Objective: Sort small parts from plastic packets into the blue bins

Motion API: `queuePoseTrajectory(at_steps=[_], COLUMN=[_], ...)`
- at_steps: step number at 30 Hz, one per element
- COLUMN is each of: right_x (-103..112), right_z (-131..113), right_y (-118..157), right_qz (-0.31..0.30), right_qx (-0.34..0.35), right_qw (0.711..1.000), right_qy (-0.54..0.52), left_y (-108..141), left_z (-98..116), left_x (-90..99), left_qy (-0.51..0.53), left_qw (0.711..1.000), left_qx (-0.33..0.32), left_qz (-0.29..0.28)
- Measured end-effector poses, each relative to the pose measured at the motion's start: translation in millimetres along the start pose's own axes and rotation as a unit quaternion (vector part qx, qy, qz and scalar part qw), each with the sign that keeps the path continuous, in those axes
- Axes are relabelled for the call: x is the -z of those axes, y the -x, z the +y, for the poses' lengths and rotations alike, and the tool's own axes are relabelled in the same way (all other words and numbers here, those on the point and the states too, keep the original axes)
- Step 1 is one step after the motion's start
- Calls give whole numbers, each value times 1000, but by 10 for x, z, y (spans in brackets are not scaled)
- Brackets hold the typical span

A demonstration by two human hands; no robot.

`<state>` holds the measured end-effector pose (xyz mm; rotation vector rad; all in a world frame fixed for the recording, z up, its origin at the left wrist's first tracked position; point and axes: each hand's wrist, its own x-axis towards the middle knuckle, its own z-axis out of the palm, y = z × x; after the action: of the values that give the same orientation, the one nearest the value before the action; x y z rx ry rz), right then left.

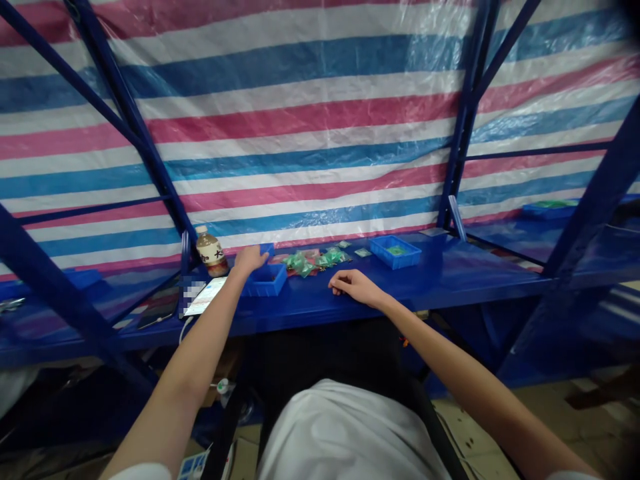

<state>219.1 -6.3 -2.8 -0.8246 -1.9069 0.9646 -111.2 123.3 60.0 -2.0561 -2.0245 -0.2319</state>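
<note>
On the left part of the blue table, my left hand [250,259] is closed at a small rear blue tray [268,251], gripping its edge; most of the fingers are hidden. Just in front stands another blue tray [267,288] with a few small dark bits inside. My right hand [356,287] rests on the tabletop with curled fingers, and whatever it may hold is too small to see. Between and beyond the hands lies a pile of small green and reddish plastic packets [306,263]. Behind my right hand, to its right, is a blue tray [395,253] with green content.
A labelled drink bottle [213,253] stands at the left, behind a lit phone [205,297]. Another dark phone [159,311] lies further left. Blue metal posts [457,133] frame the table [320,301], and a striped plastic sheet [310,120] hangs behind it.
</note>
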Motion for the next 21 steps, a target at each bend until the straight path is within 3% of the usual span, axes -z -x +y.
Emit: queuePoseTrajectory(at_steps=[2, 5, 10, 13, 15, 17, 19, 21], right_x=[4, -6, 18, 214, 427, 651, 836, 962], right_z=[-4, -1, 22, 35, 53, 84, 122, 152], right_y=[0, 5, -3, -8, 21, 83, 165, 242], right_qz=[0, -1, 38, 111, 173, 242, 288, 285], right_qx=[1, 2, 18, 41, 43, 11, -39, -100], right_qw=[1000, 1000, 998, 980, 939, 862, 779, 726], right_qy=[-1, 0, 37, 160, 293, 445, 556, 618], left_y=[-113, -229, -200, -130, -78, -12, 82, 214], left_z=[-26, -4, 58, 113, 221, 420, 713, 1082], left_x=[-16, -37, 21, 158, 289, 426, 533, 586], left_qy=[6, 2, -18, -21, -13, 2, 14, 35], left_qw=[999, 999, 999, 998, 994, 988, 985, 984], left_qx=[12, 12, 27, 23, 11, -11, -41, -66], left_qz=[-40, -48, -4, 53, 111, 153, 166, 161])
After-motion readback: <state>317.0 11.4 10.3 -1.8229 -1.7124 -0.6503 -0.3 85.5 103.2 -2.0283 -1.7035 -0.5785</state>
